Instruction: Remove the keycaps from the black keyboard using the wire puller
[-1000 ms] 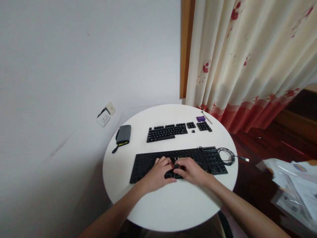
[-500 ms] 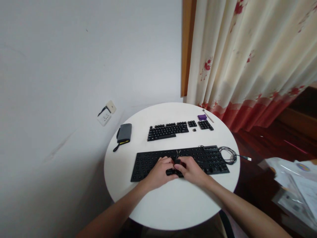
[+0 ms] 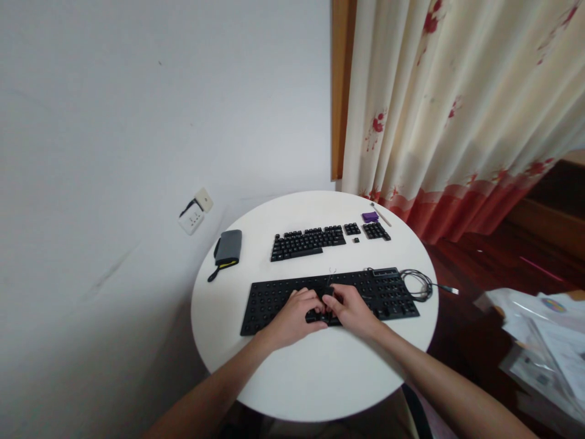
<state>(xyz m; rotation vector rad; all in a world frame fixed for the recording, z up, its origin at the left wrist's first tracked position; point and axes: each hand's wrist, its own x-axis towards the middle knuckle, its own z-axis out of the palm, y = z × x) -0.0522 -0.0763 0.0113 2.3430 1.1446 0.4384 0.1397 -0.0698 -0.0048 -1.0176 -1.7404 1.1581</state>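
Observation:
A black keyboard with most of its keycaps off lies across the front half of the round white table. My left hand rests on its lower middle, fingers curled over the top and thumb along the front edge. A few dark keycaps show between that thumb and the fingers. Pinched in my right hand is a small black keycap puller, its thin wire ends pointing away from me. Fingers partly hide where the two hands meet.
Removed keycaps lie in keyboard order farther back, with a single keycap apart. A grey pouch is at left; a purple cloth and a brush are at back right. The coiled cable overhangs the right edge.
My right hand has shifted slightly on the keycap puller, and its wire ends sit a little higher. My left hand stays in place; the whole view has moved slightly.

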